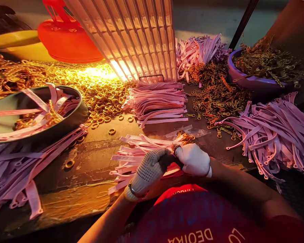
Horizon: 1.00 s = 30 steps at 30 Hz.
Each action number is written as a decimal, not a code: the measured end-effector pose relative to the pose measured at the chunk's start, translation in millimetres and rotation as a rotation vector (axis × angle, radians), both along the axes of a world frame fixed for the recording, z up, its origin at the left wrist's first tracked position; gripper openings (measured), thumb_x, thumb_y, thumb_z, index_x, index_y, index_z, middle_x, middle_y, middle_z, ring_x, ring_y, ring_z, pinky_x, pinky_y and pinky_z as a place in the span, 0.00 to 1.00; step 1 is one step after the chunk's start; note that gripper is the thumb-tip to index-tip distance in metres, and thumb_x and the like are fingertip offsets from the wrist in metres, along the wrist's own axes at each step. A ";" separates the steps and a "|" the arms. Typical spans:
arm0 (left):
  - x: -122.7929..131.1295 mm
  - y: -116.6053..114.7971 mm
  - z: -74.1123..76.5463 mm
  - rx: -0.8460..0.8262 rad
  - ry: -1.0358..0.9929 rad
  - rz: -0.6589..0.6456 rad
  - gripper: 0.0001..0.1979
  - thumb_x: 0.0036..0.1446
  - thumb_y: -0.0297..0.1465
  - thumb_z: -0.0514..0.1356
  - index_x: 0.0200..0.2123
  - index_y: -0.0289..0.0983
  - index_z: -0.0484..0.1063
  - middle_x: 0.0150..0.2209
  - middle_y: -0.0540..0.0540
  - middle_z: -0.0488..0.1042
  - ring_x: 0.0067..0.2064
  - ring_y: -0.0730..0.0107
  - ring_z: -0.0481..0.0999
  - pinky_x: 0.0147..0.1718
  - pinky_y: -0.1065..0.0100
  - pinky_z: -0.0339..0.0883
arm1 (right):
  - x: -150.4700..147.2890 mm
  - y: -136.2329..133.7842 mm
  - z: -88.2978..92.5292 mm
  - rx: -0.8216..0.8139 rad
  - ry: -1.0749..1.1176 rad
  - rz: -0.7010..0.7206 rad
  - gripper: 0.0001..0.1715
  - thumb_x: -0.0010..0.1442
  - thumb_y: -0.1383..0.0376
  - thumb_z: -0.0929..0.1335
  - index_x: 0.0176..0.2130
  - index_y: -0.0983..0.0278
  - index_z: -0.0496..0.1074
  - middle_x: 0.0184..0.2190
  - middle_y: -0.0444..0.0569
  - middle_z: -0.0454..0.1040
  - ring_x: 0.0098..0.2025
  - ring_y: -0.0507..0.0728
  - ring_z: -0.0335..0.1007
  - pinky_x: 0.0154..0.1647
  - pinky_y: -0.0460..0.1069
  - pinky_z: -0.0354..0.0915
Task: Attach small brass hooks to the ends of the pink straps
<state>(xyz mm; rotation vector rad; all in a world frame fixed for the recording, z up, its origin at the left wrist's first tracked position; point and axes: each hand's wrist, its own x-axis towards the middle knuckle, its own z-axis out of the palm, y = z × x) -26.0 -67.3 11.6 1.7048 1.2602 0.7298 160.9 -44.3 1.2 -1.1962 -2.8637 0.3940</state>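
Observation:
My left hand [150, 168], in a dotted knit glove with dark fingertips, is closed in a pinch close to my chest. Against it, my right hand [194, 159] in a white glove is closed too, the fingertips of both meeting. Whatever small piece they grip is hidden by the fingers. Under and beside the left hand lies a loose stack of pink straps [131, 158] with small looped ends. Just beyond the fingers sits a little heap of brass-coloured links [187, 137], near a scrap of clear plastic [204, 132].
A second stack of pink straps [159, 104] lies before a ribbed translucent panel [152, 40]. Brass rings [103, 98] spread leftward beside a green bowl [84, 108]. Rightward are clasps [218, 94], a purple basin [233, 72] and more straps [276, 135]. A red container [68, 40] stands behind.

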 end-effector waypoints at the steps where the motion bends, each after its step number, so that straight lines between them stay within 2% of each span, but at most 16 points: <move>1: 1.1 -0.5 4.1 0.030 0.018 -0.025 0.17 0.65 0.36 0.54 0.24 0.37 0.70 0.21 0.53 0.67 0.23 0.75 0.61 0.25 0.73 0.55 | 2.4 -1.4 -6.1 -0.011 0.083 0.009 0.11 0.57 0.69 0.66 0.43 0.67 0.69 0.31 0.54 0.77 0.32 0.59 0.74 0.31 0.49 0.61; 3: 3.1 -0.8 10.2 0.072 0.057 -0.056 0.16 0.65 0.35 0.54 0.26 0.37 0.71 0.21 0.53 0.69 0.24 0.75 0.63 0.26 0.72 0.57 | 7.3 -2.1 -14.4 -0.057 0.292 -0.007 0.05 0.62 0.67 0.65 0.41 0.65 0.68 0.28 0.49 0.76 0.28 0.55 0.71 0.30 0.47 0.61; 6: 3.8 -1.0 9.9 0.105 0.134 -0.021 0.13 0.64 0.34 0.54 0.31 0.36 0.74 0.25 0.51 0.74 0.27 0.72 0.68 0.29 0.71 0.59 | 11.4 2.4 -12.1 -0.119 0.434 -0.076 0.07 0.65 0.66 0.64 0.44 0.63 0.66 0.30 0.46 0.77 0.29 0.52 0.70 0.32 0.45 0.61; 10: 1.0 -4.5 -3.4 0.137 0.221 0.062 0.16 0.66 0.36 0.53 0.31 0.35 0.74 0.27 0.48 0.75 0.28 0.70 0.70 0.29 0.69 0.59 | 7.0 5.9 5.5 -0.117 0.105 -0.149 0.15 0.59 0.68 0.68 0.47 0.65 0.67 0.32 0.50 0.78 0.31 0.56 0.73 0.30 0.47 0.59; 13: -1.0 -8.3 -12.8 0.141 0.211 0.080 0.17 0.66 0.37 0.53 0.29 0.36 0.73 0.25 0.50 0.73 0.26 0.72 0.67 0.28 0.70 0.58 | 1.3 1.0 11.1 -0.042 -0.101 -0.121 0.18 0.54 0.73 0.67 0.46 0.68 0.68 0.32 0.54 0.79 0.32 0.60 0.75 0.29 0.49 0.58; 18: 1.5 -8.9 -21.0 0.131 0.161 0.043 0.16 0.65 0.35 0.54 0.27 0.35 0.72 0.24 0.51 0.73 0.25 0.74 0.65 0.27 0.71 0.55 | -1.0 -5.3 6.3 0.046 -0.171 0.083 0.12 0.61 0.70 0.64 0.46 0.70 0.68 0.32 0.57 0.78 0.33 0.62 0.75 0.28 0.50 0.58; 20: 4.7 -6.5 -21.8 0.125 0.149 0.043 0.15 0.65 0.34 0.54 0.28 0.35 0.73 0.24 0.51 0.74 0.26 0.73 0.66 0.27 0.71 0.56 | -0.3 -3.5 6.1 0.049 -0.198 0.118 0.12 0.63 0.70 0.62 0.47 0.70 0.68 0.32 0.57 0.78 0.33 0.61 0.75 0.27 0.50 0.58; 23: 6.9 -1.2 -16.7 0.101 0.151 0.035 0.14 0.63 0.33 0.53 0.29 0.36 0.74 0.25 0.49 0.75 0.27 0.70 0.68 0.28 0.70 0.59 | 0.7 2.0 9.2 0.030 -0.215 0.106 0.12 0.64 0.70 0.61 0.47 0.70 0.68 0.31 0.57 0.78 0.32 0.60 0.75 0.27 0.49 0.57; 25: 2.0 3.8 -7.4 0.043 0.164 -0.043 0.13 0.63 0.34 0.54 0.30 0.36 0.76 0.27 0.48 0.78 0.28 0.68 0.70 0.30 0.68 0.61 | 1.9 5.1 12.0 0.011 -0.212 0.102 0.12 0.63 0.70 0.63 0.47 0.70 0.68 0.31 0.57 0.78 0.31 0.60 0.75 0.27 0.49 0.57; 28: -21.4 14.9 11.3 -0.031 0.202 -0.143 0.10 0.59 0.34 0.58 0.33 0.39 0.79 0.31 0.48 0.80 0.30 0.65 0.73 0.31 0.68 0.64 | 6.0 5.5 15.5 0.002 -0.206 0.074 0.14 0.61 0.69 0.67 0.48 0.70 0.68 0.31 0.55 0.78 0.31 0.59 0.74 0.26 0.49 0.55; 30: -45.8 23.2 22.0 -0.043 0.205 -0.059 0.07 0.53 0.36 0.62 0.28 0.40 0.79 0.28 0.49 0.79 0.28 0.65 0.72 0.29 0.68 0.64 | 11.4 3.0 17.1 0.003 -0.169 0.014 0.12 0.65 0.65 0.66 0.47 0.69 0.69 0.30 0.53 0.78 0.30 0.58 0.73 0.27 0.49 0.54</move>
